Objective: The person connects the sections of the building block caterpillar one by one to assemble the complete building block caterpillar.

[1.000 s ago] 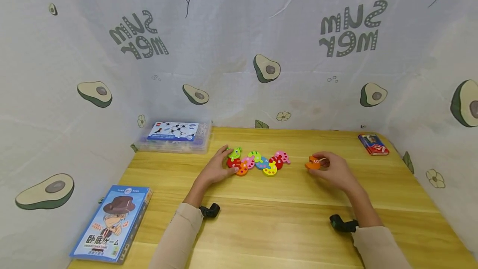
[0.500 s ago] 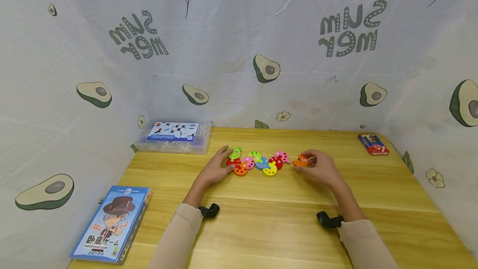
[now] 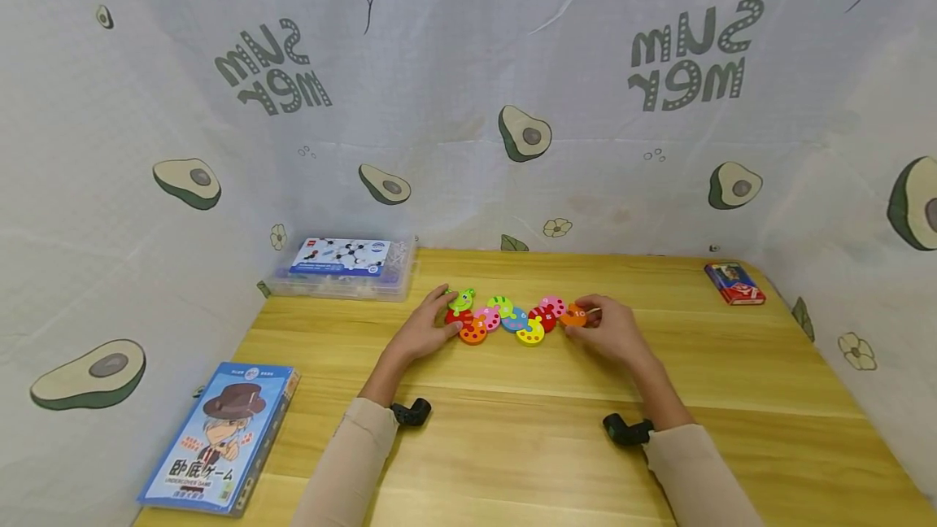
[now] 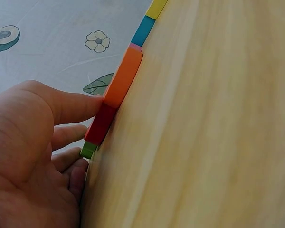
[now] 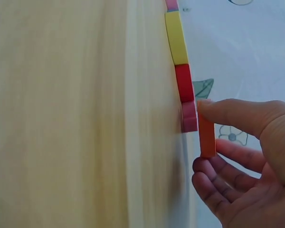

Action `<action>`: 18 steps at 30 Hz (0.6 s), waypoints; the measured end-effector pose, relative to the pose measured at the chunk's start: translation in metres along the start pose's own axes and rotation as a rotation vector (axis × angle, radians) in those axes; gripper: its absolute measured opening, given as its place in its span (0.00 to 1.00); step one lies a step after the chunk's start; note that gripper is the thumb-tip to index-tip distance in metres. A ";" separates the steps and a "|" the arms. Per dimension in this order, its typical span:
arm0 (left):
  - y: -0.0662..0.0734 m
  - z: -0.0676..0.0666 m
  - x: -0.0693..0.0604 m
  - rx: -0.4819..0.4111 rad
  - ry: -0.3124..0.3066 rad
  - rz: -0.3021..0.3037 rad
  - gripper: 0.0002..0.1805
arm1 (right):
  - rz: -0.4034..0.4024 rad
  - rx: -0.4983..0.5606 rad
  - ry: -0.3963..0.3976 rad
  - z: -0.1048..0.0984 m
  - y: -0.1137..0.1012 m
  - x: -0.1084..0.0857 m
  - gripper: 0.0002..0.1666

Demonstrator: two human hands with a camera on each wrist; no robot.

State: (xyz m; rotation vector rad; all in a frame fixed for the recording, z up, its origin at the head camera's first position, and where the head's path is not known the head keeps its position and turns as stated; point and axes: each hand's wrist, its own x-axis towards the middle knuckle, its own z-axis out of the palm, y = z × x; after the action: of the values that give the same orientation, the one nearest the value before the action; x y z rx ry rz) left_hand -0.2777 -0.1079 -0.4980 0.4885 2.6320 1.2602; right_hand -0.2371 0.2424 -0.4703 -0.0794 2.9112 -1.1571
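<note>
A caterpillar number puzzle (image 3: pixel 515 319) of coloured, interlocking pieces lies in a zigzag across the table in the head view, its green smiling head (image 3: pixel 461 301) at the left end. My left hand (image 3: pixel 420 332) holds that end; in the left wrist view the thumb touches the red piece (image 4: pixel 101 124) by the orange one (image 4: pixel 123 78), with fingers at the green head. Between thumb and fingers, my right hand (image 3: pixel 611 332) pinches an orange puzzle piece (image 3: pixel 574 316) marked 10. From the right wrist, this orange piece (image 5: pixel 207 135) sits slightly above the table, beside the pink end piece (image 5: pixel 189 117).
A clear plastic case (image 3: pixel 340 268) with a molecule-model label stands at the back left. Nearer, on the left, lies a blue boxed game (image 3: pixel 215 437). A small red card box (image 3: pixel 734 283) is at the back right. Printed cloth (image 3: pixel 454 104) hangs behind the table.
My right hand has moved left with the orange piece 10, from well right of the puzzle to its pink end piece. The left hand stays at the head end.
</note>
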 end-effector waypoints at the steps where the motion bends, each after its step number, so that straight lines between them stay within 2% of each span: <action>1: 0.000 0.000 0.000 0.000 0.000 0.000 0.35 | 0.002 -0.003 0.001 0.001 -0.001 0.000 0.32; 7: -0.002 0.001 0.001 0.005 -0.002 0.008 0.35 | 0.035 -0.032 0.003 0.004 -0.004 0.002 0.32; 18: -0.002 0.003 0.002 -0.005 0.008 0.015 0.35 | 0.059 -0.084 -0.039 0.004 -0.004 0.003 0.31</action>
State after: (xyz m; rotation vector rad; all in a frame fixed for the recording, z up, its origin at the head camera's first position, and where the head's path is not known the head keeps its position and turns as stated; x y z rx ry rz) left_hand -0.2795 -0.1059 -0.5014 0.5051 2.6361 1.2749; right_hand -0.2394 0.2366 -0.4699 -0.0163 2.9066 -1.0128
